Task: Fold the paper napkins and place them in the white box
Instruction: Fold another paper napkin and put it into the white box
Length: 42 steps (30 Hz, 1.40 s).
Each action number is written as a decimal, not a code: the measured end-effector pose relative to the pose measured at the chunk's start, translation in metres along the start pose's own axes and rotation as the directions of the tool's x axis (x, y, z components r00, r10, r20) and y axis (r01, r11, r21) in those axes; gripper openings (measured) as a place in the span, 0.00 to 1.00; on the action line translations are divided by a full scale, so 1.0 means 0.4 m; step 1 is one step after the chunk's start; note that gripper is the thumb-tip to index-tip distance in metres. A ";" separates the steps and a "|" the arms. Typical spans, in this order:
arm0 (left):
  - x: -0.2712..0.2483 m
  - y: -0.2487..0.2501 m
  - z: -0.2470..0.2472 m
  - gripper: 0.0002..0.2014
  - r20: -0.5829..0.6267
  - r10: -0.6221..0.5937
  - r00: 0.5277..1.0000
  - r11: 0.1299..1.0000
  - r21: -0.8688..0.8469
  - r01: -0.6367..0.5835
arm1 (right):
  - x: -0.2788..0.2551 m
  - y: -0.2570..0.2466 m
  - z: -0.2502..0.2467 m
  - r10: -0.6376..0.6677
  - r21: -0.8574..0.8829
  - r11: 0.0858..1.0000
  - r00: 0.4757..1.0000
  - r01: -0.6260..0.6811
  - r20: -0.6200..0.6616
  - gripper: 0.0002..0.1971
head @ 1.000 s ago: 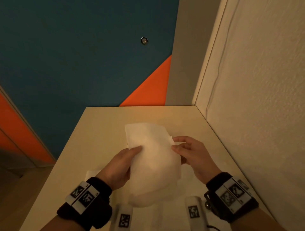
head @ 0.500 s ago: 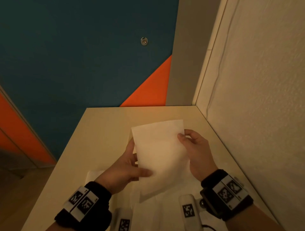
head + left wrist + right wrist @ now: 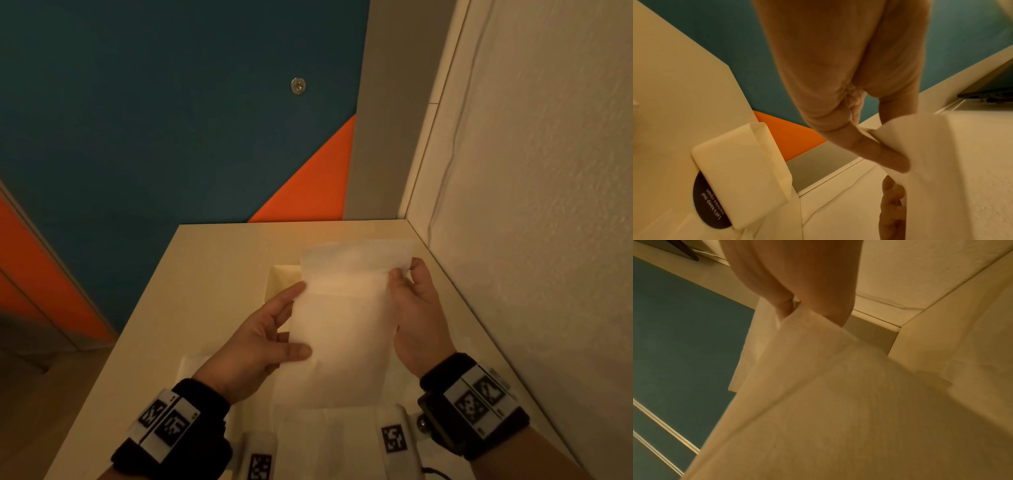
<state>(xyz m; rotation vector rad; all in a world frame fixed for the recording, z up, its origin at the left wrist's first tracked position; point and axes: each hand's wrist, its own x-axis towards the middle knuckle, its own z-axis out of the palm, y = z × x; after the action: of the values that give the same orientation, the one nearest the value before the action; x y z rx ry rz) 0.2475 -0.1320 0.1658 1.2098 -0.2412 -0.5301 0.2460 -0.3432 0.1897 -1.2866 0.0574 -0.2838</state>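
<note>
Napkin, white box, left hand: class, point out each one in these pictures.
napkin (image 3: 346, 329), head view, middle of the held sheet
white box (image 3: 740, 175), left wrist view, flat top face
left hand (image 3: 253, 342), head view, back of hand

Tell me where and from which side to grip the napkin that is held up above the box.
Grip the napkin by its two side edges, one hand from each side, thumbs on the near face. It is a thin limp sheet held upright, so only pinched edges keep it flat. The left hand pinches the left edge, the right hand the upper right corner.
</note>
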 end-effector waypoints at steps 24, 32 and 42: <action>0.006 0.040 0.036 0.13 -0.262 -0.017 0.965 0.999 0.037 0.027 | -0.005 -0.023 -0.014 -0.073 -0.088 0.991 0.966 0.097 0.249 0.09; -0.010 0.063 0.046 0.14 -0.356 -0.027 0.934 1.000 -0.009 0.026 | -0.005 -0.015 -0.050 -0.134 -0.097 0.977 0.905 0.188 0.404 0.09; 0.002 0.077 0.054 0.18 -0.250 -0.029 0.968 0.997 -0.072 0.012 | -0.012 -0.041 -0.044 -0.010 -0.100 0.994 0.947 0.045 0.323 0.17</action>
<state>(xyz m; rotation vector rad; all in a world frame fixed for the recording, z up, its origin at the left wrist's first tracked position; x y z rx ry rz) 0.2464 -0.1424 0.2019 1.1994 0.0059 -0.3945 0.2349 -0.3627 0.1996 -1.4262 -0.2269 -0.0918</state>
